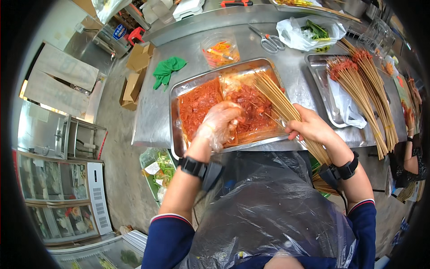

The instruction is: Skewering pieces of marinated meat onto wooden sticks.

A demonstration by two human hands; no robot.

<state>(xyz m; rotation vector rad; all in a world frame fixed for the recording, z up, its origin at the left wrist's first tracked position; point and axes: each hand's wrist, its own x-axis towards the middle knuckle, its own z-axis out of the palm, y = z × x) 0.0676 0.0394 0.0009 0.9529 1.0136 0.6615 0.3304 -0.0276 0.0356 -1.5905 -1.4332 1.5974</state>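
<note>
My left hand (pixel 221 122), in a clear plastic glove, is over the middle of a metal tray (pixel 173 134), its fingers curled in. What lies between those fingertips is hidden. Red marinated meat (pixel 201 97) fills the tray's left part, and a heap of meat pieces (pixel 250 101) lies right of the glove. My bare right hand (pixel 309 124) grips a thick bundle of bamboo skewers (pixel 275 94). Their far ends lean over the tray's right side, and a few thin skewers stick out toward the heap.
Right of the tray, meat skewers (pixel 362 87) lie across a second metal tray (pixel 317 77). Behind are a plastic tub of peppers (pixel 220 50), scissors (pixel 268 40) and a bag of greens (pixel 309 32). A green cloth (pixel 168 70) lies left. Another person's arm (pixel 410 148) shows at far right.
</note>
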